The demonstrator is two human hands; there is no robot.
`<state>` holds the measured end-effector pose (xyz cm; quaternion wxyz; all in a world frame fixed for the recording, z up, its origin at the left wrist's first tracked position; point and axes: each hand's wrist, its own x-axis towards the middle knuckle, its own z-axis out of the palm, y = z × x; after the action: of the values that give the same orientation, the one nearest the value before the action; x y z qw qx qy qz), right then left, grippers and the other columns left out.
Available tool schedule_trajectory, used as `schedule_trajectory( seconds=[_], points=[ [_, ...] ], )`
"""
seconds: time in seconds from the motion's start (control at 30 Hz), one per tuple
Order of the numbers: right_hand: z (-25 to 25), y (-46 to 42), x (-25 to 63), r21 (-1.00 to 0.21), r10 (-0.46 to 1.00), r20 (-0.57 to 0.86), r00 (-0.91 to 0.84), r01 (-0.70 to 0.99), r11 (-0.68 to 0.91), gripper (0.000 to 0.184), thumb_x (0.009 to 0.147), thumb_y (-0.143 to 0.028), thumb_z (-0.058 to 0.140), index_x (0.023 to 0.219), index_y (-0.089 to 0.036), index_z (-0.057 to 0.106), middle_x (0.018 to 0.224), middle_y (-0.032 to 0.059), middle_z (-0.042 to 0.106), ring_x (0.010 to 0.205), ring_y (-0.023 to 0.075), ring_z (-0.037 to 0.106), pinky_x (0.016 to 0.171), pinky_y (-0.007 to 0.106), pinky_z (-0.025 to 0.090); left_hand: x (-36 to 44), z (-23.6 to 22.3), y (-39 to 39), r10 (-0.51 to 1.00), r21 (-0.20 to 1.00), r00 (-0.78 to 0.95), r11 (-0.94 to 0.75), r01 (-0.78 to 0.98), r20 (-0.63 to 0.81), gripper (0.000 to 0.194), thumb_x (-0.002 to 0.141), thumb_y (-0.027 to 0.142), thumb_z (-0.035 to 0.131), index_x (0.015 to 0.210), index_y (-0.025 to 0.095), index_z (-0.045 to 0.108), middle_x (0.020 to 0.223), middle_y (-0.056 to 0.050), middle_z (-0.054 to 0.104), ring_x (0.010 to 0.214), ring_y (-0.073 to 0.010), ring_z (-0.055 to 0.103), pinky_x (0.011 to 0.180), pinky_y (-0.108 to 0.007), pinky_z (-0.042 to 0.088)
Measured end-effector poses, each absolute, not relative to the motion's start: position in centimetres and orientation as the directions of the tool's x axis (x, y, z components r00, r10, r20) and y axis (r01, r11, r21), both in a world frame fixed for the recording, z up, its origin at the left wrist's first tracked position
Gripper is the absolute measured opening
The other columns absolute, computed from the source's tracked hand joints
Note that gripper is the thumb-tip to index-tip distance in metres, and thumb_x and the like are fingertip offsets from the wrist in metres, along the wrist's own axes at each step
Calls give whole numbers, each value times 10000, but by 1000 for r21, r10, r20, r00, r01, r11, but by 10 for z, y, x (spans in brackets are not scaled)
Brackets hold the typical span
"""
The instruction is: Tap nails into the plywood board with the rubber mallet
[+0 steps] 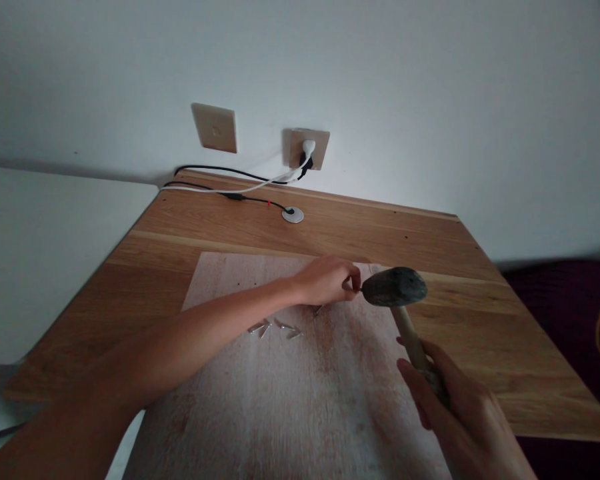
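Note:
My left hand (327,280) reaches across a pale plywood board (280,400) and pinches a small nail (357,290) between its fingertips, near the board's far right edge. My right hand (450,400) is closed round the wooden handle of a hammer (395,288). The hammer's dark head hovers right beside the pinched nail, almost touching my left fingertips. Several loose nails (275,328) lie on the board just under my left wrist.
The board lies on a wooden table (480,300) against a white wall. Black and white cables (230,190) run from a wall socket (307,148) to a grommet (293,214) at the table's back. A white surface (40,247) adjoins on the left.

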<state>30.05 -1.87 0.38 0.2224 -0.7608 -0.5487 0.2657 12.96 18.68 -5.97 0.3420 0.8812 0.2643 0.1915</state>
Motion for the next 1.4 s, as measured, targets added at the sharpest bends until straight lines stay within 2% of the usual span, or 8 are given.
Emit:
schedule_trajectory(
  seconds=[0.23,0.4,0.47,0.63,0.8,0.97,1.13,1.4],
  points=[
    [10,-32,307,-611,900,-219,376,666,-427,544,965,-694,496,1252,-258,649,597,-63,486,544,200,533,582,340,413,129,-61,187,605,724,778,-612,319,168,68,872,159,727,916,149,778,828,-25,725,757,-145,620,700,-271,393],
    [-12,-35,316,-601,925,-185,331,707,-373,489,987,-630,493,1227,-244,672,539,-74,455,487,210,526,566,349,400,124,-49,190,588,779,799,-559,284,130,80,832,98,728,903,125,755,715,33,591,650,-96,519,647,-249,358],
    [-26,-37,320,-601,933,-162,321,718,-352,488,995,-627,491,1240,-241,663,562,-55,535,501,231,580,585,358,430,119,-38,193,602,783,788,-550,290,132,82,831,107,720,903,131,751,702,46,553,632,-90,481,644,-250,347],
    [-48,-42,325,-571,944,-120,309,756,-320,472,1033,-637,432,1257,-259,608,834,56,810,755,336,789,631,384,519,99,-2,200,590,700,793,-630,335,152,105,812,138,711,902,152,763,740,30,601,652,-104,492,659,-270,339],
    [-50,-41,331,-535,961,-102,258,800,-271,461,1059,-613,419,1270,-252,611,801,46,824,715,320,806,586,365,548,86,19,192,449,549,893,-738,392,-34,87,796,121,720,835,181,769,791,-1,720,719,-138,611,695,-282,378],
    [-46,-39,329,-535,960,-107,258,799,-274,479,1060,-637,396,1261,-261,614,797,43,820,746,334,817,592,373,553,85,18,180,454,466,873,-742,482,-182,86,801,152,695,757,194,756,785,-13,750,690,-153,632,632,-293,351],
    [-43,-40,323,-538,947,-123,296,782,-315,481,1062,-642,392,1267,-261,601,826,45,821,785,357,810,671,410,543,87,12,177,446,447,874,-753,483,-192,125,782,173,668,660,191,690,663,-9,681,575,-138,546,576,-317,288],
    [-46,-37,334,-543,963,-134,235,796,-270,494,1038,-666,423,1224,-252,618,776,32,823,693,322,817,568,361,527,92,5,173,442,420,873,-766,486,-204,217,745,140,653,544,194,589,517,-3,509,481,-133,406,557,-349,225]
  ],
)
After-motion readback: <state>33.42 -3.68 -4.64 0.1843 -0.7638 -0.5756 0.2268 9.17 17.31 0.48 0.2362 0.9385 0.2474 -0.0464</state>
